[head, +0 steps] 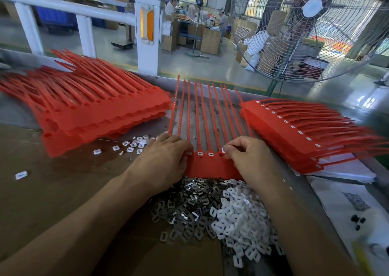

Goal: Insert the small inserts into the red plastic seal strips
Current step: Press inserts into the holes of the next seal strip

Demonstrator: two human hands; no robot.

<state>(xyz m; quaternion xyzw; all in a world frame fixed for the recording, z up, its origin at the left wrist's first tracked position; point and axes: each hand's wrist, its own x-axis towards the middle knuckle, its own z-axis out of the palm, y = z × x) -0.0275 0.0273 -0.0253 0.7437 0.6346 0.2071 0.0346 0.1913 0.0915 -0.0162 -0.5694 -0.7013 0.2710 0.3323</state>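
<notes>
A red sheet of joined seal strips [212,166] lies in front of me, its thin tails pointing away. Three of its sockets show white inserts. My left hand [162,162] rests palm down on the sheet's left end, fingers pressing near a socket. My right hand [250,159] pinches a small white insert [223,149] at the socket just right of the filled ones. Below the sheet sits a pile of metal clips [189,204] and a pile of white plastic inserts [242,218].
A tall stack of red strips with bare sockets [94,111] lies at the left; a stack with white inserts fitted [305,136] lies at the right. Loose white inserts [134,145] are scattered by the left stack. Papers [347,202] lie at the right edge; a large fan [315,22] stands behind.
</notes>
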